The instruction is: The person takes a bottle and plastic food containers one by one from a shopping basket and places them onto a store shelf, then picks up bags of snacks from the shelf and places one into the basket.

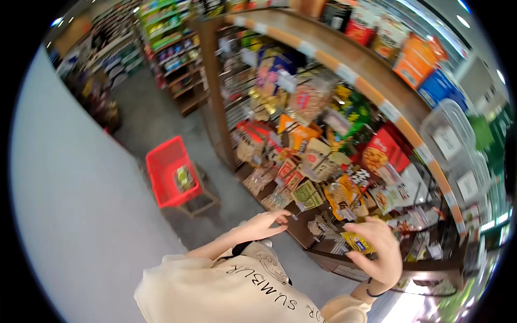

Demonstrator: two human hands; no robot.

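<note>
My right hand [380, 248] is at the lower part of the snack rack, its fingers and thumb curved around a small yellow snack packet [358, 242]. Part of that packet is hidden by the palm. My left hand [265, 225] reaches out beside the rack's lower edge, thumb and fingers apart, with nothing in it. Nearest to its fingertips is a small price tag [294, 216]. A green and cream packet [307, 195] lies just beyond. An orange-yellow bag [344, 197] hangs above my right hand.
A red shopping basket [173, 172] with a packet inside stands on a low stool [200, 202] to the left. The wooden rack post [215, 97] and the upper shelf edge [344, 71] frame the snacks. Clear plastic bins [449, 134] sit at right; a pale wall [75, 177] bounds the left.
</note>
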